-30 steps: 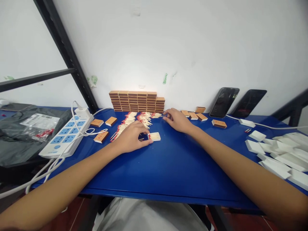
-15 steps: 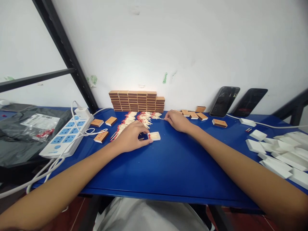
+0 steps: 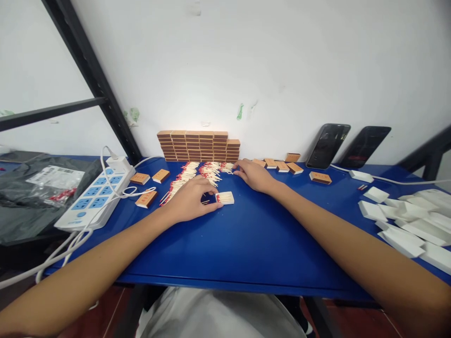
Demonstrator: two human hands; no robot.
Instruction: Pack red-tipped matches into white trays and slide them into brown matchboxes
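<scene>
Matchbox tray (image 3: 227, 198), white and open-topped, sits near the middle of the blue table (image 3: 253, 253), several red-headed matches lying inside it. On the table's left lies a dark grey plastic bag (image 3: 19, 202) bearing a white printed label (image 3: 56, 177); its text is too small to read. Heaped at far right are white box-like trays (image 3: 401, 241). Beside the bag runs a white power strip (image 3: 93, 199) with light blue socket panels; a small mark at its near end is illegible. Against the wall stands a stack of brown-sided matchboxes (image 3: 200, 146), lower at its right end. Two dark-screened phones, one nearer (image 3: 327, 146) and one behind to the right (image 3: 367, 146), lean on the wall.

Left hand (image 3: 192, 198): back uppermost, fingers curved, thumb and index finger gripping the tray's left end. Right hand (image 3: 254, 173): palm down, fingers bent, tips at the right edge of the smallest match pile (image 3: 225, 167); whether it pinches a match cannot be told. Loose orange matchboxes (image 3: 146, 199) lie to either side, their tops printed in reddish characters, not decipherable. Larger piles of loose matches (image 3: 210, 173) lie before the stack.
</scene>
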